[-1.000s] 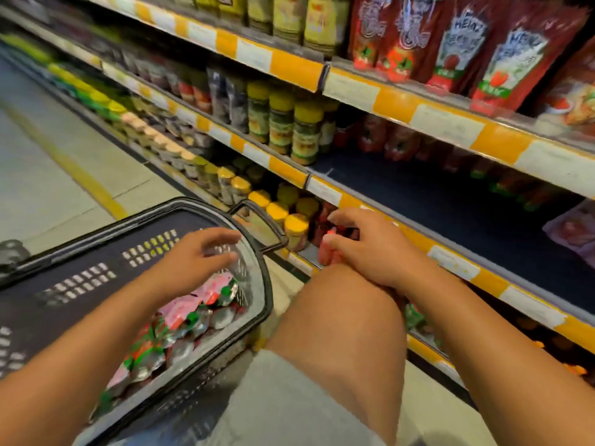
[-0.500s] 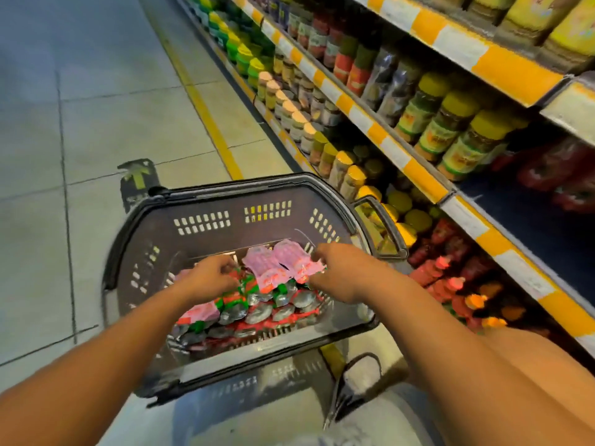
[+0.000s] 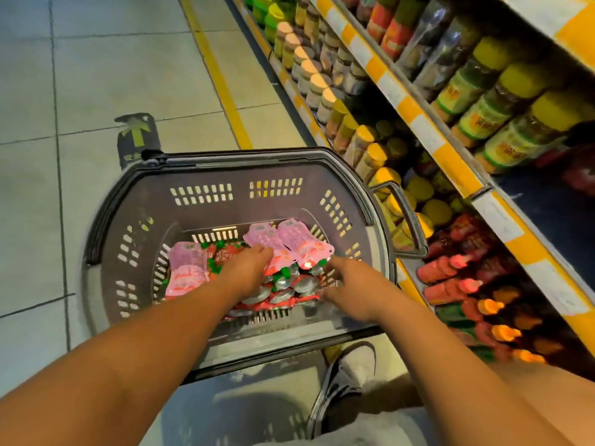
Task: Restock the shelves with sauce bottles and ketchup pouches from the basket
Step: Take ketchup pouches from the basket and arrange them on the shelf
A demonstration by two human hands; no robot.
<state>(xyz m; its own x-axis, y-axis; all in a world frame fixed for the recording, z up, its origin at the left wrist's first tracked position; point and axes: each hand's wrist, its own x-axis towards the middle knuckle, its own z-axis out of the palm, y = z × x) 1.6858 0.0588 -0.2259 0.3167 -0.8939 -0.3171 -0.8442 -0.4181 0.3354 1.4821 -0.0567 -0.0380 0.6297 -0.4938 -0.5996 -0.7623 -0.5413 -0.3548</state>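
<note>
A dark grey basket stands on the floor in front of me, holding several ketchup pouches, pink and red with silver bottoms. My left hand lies on the middle of the pile, and its fingertips are hidden among the pouches. My right hand reaches in from the right, its fingers stretched out and touching the pouches at the pile's right edge. Red sauce bottles lie on the bottom shelf to the right of the basket.
Shelving with a yellow-and-white edge strip runs along the right. It holds yellow-lidded jars and, higher up, green-labelled jars. A dark bare stretch of shelf shows at far right. My shoe is below the basket. Tiled floor lies to the left.
My view swung from the shelf down to the basket. My right hand left the bottom shelf and came into the basket. Both hands now sit further forward on the pouches.
</note>
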